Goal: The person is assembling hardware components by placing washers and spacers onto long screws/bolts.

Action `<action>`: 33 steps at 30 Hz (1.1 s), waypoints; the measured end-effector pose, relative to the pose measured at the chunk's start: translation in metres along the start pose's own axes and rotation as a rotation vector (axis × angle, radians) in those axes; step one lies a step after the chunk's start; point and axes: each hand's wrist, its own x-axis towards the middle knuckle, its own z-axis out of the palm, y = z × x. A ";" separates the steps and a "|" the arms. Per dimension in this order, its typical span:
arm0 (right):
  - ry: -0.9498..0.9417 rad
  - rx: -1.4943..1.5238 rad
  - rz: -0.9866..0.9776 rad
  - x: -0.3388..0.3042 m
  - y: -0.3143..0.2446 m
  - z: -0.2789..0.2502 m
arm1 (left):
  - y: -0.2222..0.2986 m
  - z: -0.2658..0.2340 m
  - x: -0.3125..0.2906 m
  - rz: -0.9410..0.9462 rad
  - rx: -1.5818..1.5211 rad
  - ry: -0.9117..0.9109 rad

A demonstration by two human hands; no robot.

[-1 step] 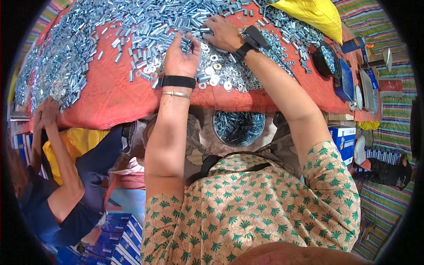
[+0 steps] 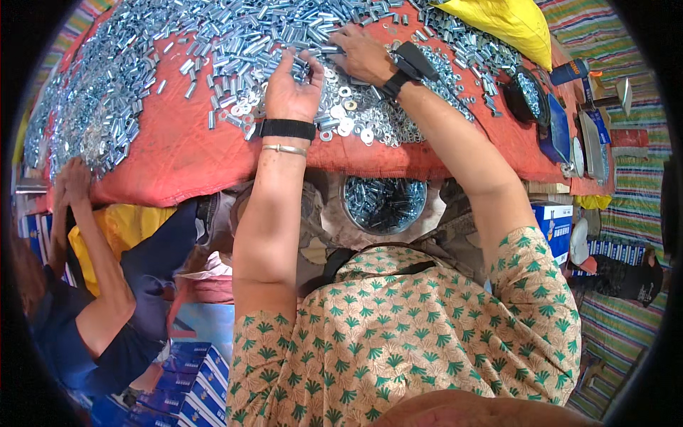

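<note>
My left hand [image 2: 293,89] is palm up at the near edge of a heap of shiny metal sleeves [image 2: 249,46]. Its thumb and fingers stand apart and half curled, and the palm looks bare. To its right my right hand [image 2: 364,55], palm down, reaches into the heap with thumb and fingers closing around a small metal sleeve [image 2: 330,50]; its fingertips are partly hidden. Flat round washers [image 2: 346,127] lie spread below and between both hands. A round tub [image 2: 384,206] of dark metal pieces stands between my legs, below the table edge.
A red cloth [image 2: 178,135] covers the table. At right are a yellow sack [image 2: 498,28], a black bowl [image 2: 525,96] of small parts and a blue tray [image 2: 556,132]. A co-worker's hands [image 2: 75,178] are at the left heap. Blue boxes [image 2: 178,384] are stacked lower left.
Both hands stay at nearly the same place over the heap. My right forearm and hand have shifted very slightly.
</note>
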 end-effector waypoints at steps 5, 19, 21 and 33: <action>-0.059 0.119 -0.089 -0.032 0.011 -0.030 | 0.011 -0.006 0.011 -0.114 -0.042 -0.059; 0.122 0.092 0.025 -0.095 -0.004 -0.089 | -0.001 -0.006 -0.012 -0.127 0.400 -0.226; 0.039 0.126 -0.078 -0.095 -0.017 -0.094 | -0.002 -0.006 -0.018 -0.098 0.527 -0.299; 0.172 0.235 0.037 -0.127 -0.033 -0.098 | -0.025 -0.001 -0.059 -0.026 0.980 -0.451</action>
